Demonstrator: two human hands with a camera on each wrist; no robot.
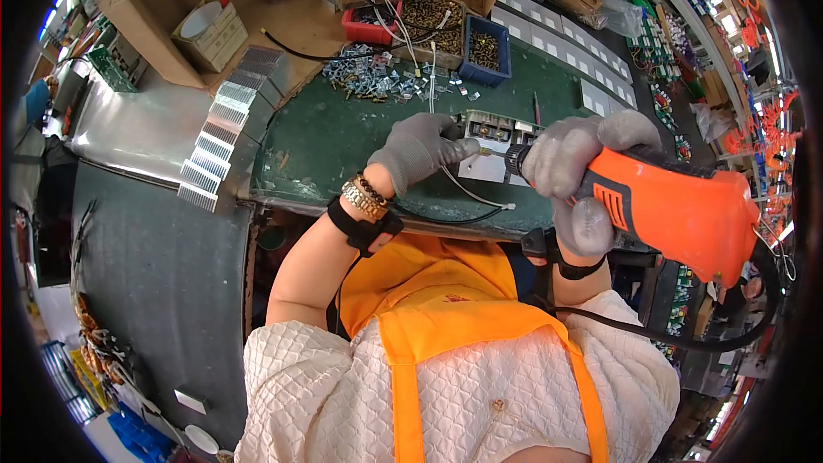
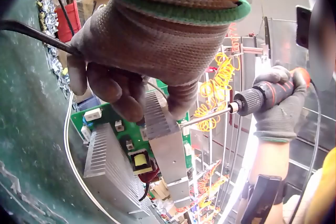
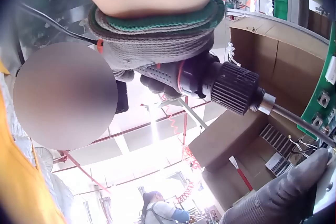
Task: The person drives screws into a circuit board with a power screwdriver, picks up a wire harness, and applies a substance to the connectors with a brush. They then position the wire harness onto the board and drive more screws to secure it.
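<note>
My gloved right hand (image 1: 561, 159) grips an orange and black power drill (image 1: 673, 206), its black chuck (image 3: 235, 87) facing left in the head view. The drill's long metal bit (image 2: 207, 117) reaches the top corner of a finned aluminum heat sink (image 2: 169, 153), on a green circuit board (image 2: 107, 112). My gloved left hand (image 1: 416, 153) holds this heat sink, fingers and thumb bent over its top in the left wrist view, close to the bit's tip. A black cable (image 2: 34, 30) runs under that hand. A second finned heat sink (image 2: 107, 163) stands beside the first.
Loose metal hardware (image 1: 369, 75) lies piled behind the board. Beyond it are a red bin (image 1: 364, 26), a blue bin (image 1: 485, 51) and cartons of brass-coloured parts. A row of heat sinks (image 1: 225, 133) lines the left. A white cable (image 1: 467, 189) hangs by the bench's front edge.
</note>
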